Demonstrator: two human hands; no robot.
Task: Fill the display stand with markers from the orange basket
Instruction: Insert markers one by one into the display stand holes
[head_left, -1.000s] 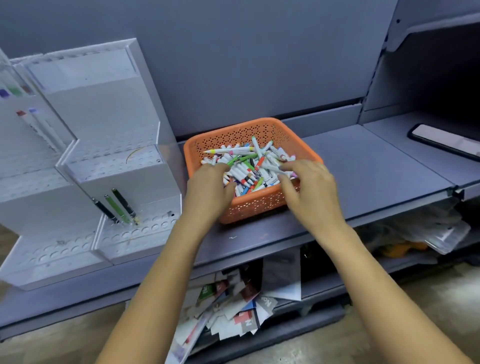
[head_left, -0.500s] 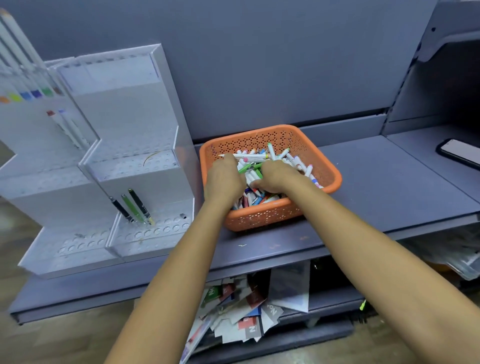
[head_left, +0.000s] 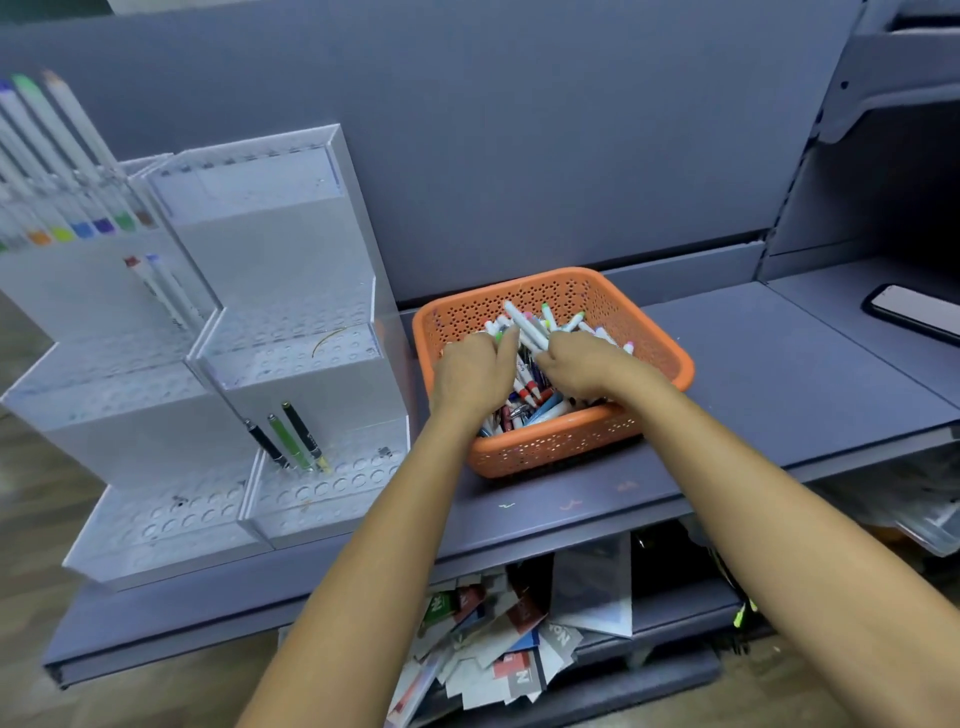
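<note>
I see the orange basket (head_left: 649, 338) on the grey shelf (head_left: 753, 384), heaped with markers (head_left: 530, 384). Both hands are inside it: the right hand (head_left: 582, 364) grips a bunch of white markers (head_left: 527, 327); whether the left hand (head_left: 470, 371) grips anything I cannot tell. The display stand (head_left: 291, 353) stands just left.

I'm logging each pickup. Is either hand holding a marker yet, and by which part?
The right hand seems to grip a white marker near its lower end. The left hand is in the orange basket; its hold cannot be told.
</note>
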